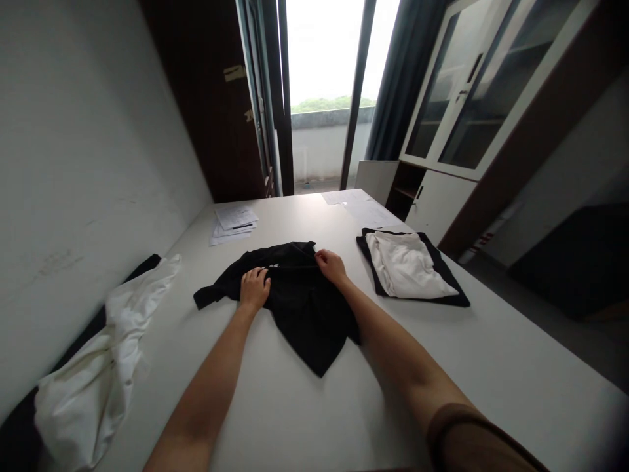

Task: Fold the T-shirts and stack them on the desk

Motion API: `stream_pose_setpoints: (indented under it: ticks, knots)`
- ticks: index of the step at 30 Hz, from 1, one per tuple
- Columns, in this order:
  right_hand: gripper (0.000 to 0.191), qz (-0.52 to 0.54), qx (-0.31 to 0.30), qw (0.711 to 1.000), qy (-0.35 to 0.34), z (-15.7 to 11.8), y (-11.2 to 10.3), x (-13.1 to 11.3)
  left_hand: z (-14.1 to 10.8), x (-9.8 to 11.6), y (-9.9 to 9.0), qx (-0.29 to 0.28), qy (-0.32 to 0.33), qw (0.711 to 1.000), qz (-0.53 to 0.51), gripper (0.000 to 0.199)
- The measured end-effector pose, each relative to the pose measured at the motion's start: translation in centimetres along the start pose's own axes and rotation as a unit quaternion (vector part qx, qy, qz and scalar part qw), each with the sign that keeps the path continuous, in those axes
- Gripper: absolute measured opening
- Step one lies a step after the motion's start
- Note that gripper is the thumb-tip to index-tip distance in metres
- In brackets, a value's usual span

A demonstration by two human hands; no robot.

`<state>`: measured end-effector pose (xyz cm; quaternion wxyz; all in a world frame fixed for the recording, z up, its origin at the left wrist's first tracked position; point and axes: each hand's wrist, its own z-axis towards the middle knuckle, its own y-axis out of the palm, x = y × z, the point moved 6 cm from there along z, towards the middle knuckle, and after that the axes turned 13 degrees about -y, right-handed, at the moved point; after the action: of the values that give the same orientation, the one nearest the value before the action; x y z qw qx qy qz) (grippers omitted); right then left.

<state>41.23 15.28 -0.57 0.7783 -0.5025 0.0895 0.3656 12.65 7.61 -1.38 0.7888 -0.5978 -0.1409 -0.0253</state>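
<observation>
A black shirt (309, 314) lies partly folded on the white table in front of me, a sleeve-like end out to the left and a pointed corner towards me. My left hand (255, 288) rests on its left part, fingers apart and lying on the cloth, beside a small white print. At the upper right edge of the shirt, my right hand (330, 265) is closed in a pinch on the fabric. The tips of the right fingers are partly hidden.
On the right of the table (496, 341) sits a folded white garment (405, 262) on a black one (449, 298). Crumpled white cloth (93, 380) and dark cloth lie along the left wall. Papers (233, 219) with a pen lie at the back left, more sheets (368, 211) at the back right.
</observation>
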Motion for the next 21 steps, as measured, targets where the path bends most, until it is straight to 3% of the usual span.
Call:
stream_pose_setpoints:
  ticks: [2,5,9,12,14,19,21]
  knots:
    - [0.025,0.015,-0.061,0.996,-0.068,-0.4,1.8,-2.0,0.1,-0.2,0.0,-0.005,-0.018,1.000,0.004,0.043]
    - [0.028,0.038,-0.145,0.977,-0.154,-1.4,3.7,-4.6,0.6,-2.3,0.1,-0.005,-0.077,0.997,0.011,0.044]
    - [0.031,0.132,-0.196,0.956,-0.174,-2.0,4.5,-6.6,1.4,-4.4,0.6,-0.027,-0.086,0.996,0.007,0.051]
    - [0.030,0.181,-0.186,0.957,-0.131,-2.0,4.6,-6.6,1.5,-4.3,1.1,-0.071,-0.039,0.997,-0.004,0.059]
    - [0.029,0.151,-0.156,0.971,-0.097,-1.8,4.6,-5.9,1.2,-3.6,1.2,-0.084,-0.004,0.996,-0.011,0.061]
    - [0.025,0.025,-0.122,0.984,-0.124,-1.3,4.2,-3.7,-0.3,-1.0,0.5,-0.045,0.030,0.999,-0.006,0.056]
    - [0.029,-0.023,-0.119,0.987,-0.104,-1.0,4.1,-2.4,-1.2,0.6,0.0,-0.034,0.055,0.998,-0.009,0.056]
